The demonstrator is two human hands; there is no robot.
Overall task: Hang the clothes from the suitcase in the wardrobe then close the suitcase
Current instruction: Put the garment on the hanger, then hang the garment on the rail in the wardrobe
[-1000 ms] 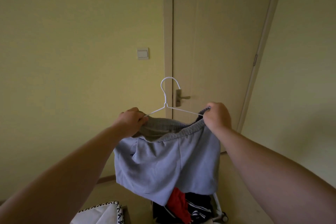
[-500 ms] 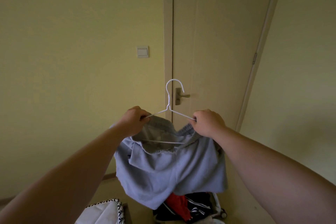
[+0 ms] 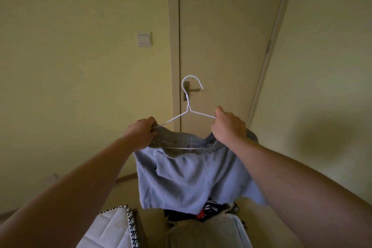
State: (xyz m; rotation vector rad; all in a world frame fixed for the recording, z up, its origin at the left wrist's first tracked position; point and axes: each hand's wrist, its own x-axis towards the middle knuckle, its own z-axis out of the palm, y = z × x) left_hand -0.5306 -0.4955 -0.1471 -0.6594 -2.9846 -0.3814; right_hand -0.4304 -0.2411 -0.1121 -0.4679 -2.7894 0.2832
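change: hanger point(image 3: 188, 107) hook up at door handle point(image 3: 194, 90), shorts point(image 3: 187, 177) waistband now round its bar | left hand point(image 3: 141, 135) grips waistband and wire, right hand point(image 3: 227, 127) grips wire | nearly wardrobe-ready

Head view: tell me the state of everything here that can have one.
Door: closed.
Hanger: held up, hook free.
Shorts: waistband around hanger, legs hanging.
Suitcase: open, clothes inside.
Left hand: grips hanger end and waistband.
Right hand: grips hanger's other shoulder.

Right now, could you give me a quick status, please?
Left hand grips shorts and hanger end. Right hand grips hanger's other arm. Wardrobe not in view.
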